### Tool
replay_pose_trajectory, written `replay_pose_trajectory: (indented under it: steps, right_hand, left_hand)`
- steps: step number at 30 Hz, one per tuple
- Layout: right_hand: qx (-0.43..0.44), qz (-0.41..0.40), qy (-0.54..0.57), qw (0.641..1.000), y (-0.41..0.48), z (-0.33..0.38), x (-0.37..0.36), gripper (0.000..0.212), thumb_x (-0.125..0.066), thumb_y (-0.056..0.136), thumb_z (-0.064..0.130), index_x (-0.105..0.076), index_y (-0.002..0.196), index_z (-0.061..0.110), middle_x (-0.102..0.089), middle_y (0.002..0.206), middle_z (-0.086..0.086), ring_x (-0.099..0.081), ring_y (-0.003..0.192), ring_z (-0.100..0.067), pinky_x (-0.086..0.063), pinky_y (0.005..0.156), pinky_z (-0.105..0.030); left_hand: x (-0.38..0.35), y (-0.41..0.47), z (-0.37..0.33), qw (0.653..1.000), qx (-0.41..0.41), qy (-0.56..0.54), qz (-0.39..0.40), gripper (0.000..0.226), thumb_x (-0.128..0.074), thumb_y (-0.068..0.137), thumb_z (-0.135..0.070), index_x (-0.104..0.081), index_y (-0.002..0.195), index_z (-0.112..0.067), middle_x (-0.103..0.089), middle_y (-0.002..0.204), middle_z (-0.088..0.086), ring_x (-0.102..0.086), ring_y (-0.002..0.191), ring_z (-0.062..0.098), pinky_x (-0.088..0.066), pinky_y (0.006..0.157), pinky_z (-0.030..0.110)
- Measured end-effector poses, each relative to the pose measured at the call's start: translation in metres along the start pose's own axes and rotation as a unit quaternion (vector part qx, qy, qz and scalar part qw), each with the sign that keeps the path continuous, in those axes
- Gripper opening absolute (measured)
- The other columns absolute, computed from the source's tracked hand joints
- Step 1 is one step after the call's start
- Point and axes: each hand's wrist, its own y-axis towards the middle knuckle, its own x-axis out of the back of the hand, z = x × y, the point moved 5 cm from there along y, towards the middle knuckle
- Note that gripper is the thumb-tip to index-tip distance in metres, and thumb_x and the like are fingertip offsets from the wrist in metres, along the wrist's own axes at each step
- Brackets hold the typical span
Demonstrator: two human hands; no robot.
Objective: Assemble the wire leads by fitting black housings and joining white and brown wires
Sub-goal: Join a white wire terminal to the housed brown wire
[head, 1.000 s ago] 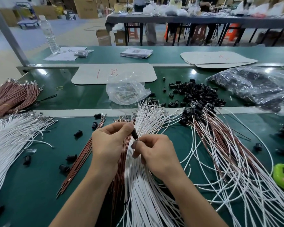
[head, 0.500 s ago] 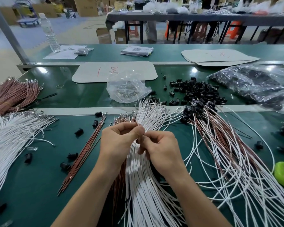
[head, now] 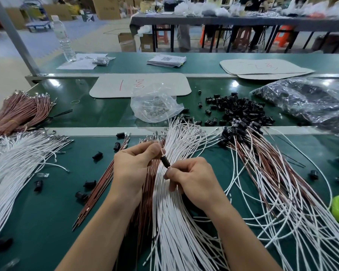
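Both hands work above the table's middle: left hand pinches a black housing, right hand pinches a white wire just below it. The housing seems light and stiff; the limp wire needs gripping near its tip.

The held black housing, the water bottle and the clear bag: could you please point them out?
black housing (head: 165, 162): head view, middle of its body.
water bottle (head: 65, 40): head view, its clear side.
clear bag (head: 155, 105): head view, its crumpled front.

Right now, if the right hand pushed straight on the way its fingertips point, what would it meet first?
Probably the housing, which the left hand pinches, just beyond the wire in the right hand, though depth is unclear.
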Motion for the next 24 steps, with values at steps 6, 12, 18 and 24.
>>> replay_pose_trajectory:
  steps: [6,12,18,24]
  right_hand:
    - [0.015,-0.023,-0.024,0.999,-0.001,0.001,0.006,0.015,-0.074,0.085,0.023,-0.081,0.075,0.030,-0.074,0.067,0.011,-0.063,0.062,0.000,-0.047,0.060,-0.013]
    - [0.046,-0.094,0.097,0.990,0.000,0.008,0.013,0.020,-0.077,0.076,0.034,-0.082,0.095,0.028,-0.079,0.089,0.009,-0.075,0.089,-0.015,-0.060,0.088,-0.042]
    - [0.048,-0.084,0.114,0.989,0.000,0.005,0.005,0.010,-0.079,0.079,0.018,-0.082,0.087,0.023,-0.079,0.078,0.001,-0.078,0.078,-0.019,-0.064,0.081,-0.049]
    - [0.036,-0.096,0.101,0.990,0.000,0.004,0.005,0.018,-0.077,0.081,0.008,-0.082,0.080,0.025,-0.077,0.071,0.000,-0.077,0.071,-0.020,-0.064,0.077,-0.050]
  left_hand:
    - [0.004,0.002,-0.003,0.999,-0.029,0.014,0.010,0.029,-0.086,0.066,-0.017,-0.083,0.094,-0.023,-0.078,0.081,0.014,-0.073,0.073,0.016,-0.056,0.081,0.031]
    - [-0.004,-0.005,-0.006,0.994,-0.064,0.071,0.046,0.026,-0.088,0.073,-0.001,-0.084,0.086,-0.024,-0.079,0.077,0.010,-0.074,0.069,0.014,-0.056,0.070,0.017]
    - [-0.010,-0.007,-0.003,0.993,-0.078,0.074,0.044,0.029,-0.084,0.077,0.002,-0.085,0.082,-0.026,-0.078,0.081,0.015,-0.072,0.075,0.017,-0.057,0.074,0.021]
    - [-0.011,-0.008,-0.001,0.996,-0.050,0.022,0.069,0.027,-0.086,0.070,0.000,-0.085,0.088,-0.019,-0.080,0.085,0.012,-0.075,0.075,0.015,-0.057,0.073,0.018]
